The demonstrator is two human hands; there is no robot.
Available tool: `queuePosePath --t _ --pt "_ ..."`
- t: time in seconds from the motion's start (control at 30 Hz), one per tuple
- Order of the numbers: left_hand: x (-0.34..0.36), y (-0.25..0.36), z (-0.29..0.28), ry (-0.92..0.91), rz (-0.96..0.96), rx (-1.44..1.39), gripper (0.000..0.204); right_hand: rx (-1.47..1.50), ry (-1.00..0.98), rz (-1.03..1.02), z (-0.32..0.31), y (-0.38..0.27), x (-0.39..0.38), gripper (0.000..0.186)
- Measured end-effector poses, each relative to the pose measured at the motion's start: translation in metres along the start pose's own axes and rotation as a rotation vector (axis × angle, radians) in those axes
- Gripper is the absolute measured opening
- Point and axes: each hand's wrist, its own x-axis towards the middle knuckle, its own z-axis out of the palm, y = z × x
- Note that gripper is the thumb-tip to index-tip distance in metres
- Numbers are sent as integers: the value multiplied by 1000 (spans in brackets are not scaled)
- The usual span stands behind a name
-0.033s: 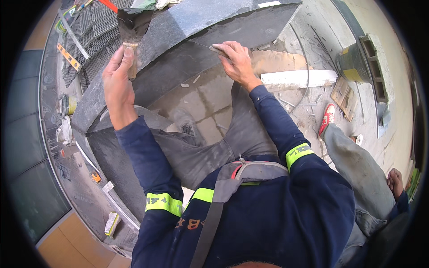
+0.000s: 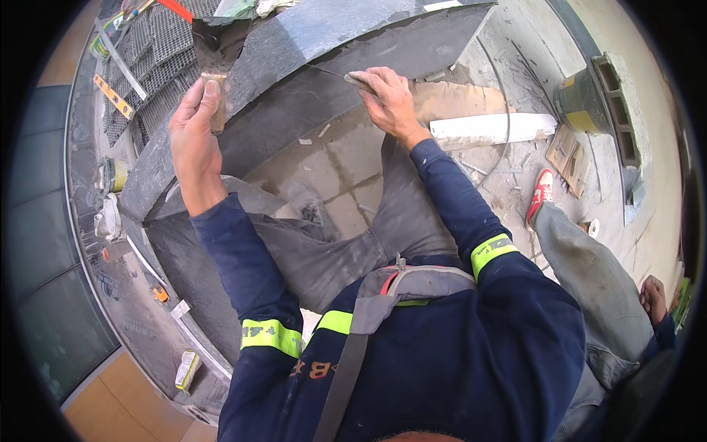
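Observation:
My left hand is closed around the wooden handle of a putty knife, its wide dark blade pointing away from me over the grey stone slab. The thumb lies along the handle. In my right hand is a thin-bladed tool with a dusty grey handle. Its narrow blade reaches left to the seam between the slab's top and the dark front panel. The fingers of that hand cover part of the handle.
Grid-like sheets and an orange spirit level lie at the far left. To the right are a white board, a cable, a bucket and a hollow block. A co-worker's leg and hand are at the right.

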Motion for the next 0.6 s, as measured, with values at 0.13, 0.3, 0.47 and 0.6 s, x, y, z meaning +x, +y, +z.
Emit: queuePosePath --t 0.13,0.3,0.47,0.6 --pt "1 -3 2 -20 7 19 41 -24 31 18 7 8 -2 42" --pt "3 -1 12 -32 17 40 42 -35 70 0 10 19 8 40" --pt "4 -2 9 -38 9 48 44 -12 97 2 7 22 11 39" --pt "3 -3 9 -48 20 45 44 1 91 40 1 22 12 38"
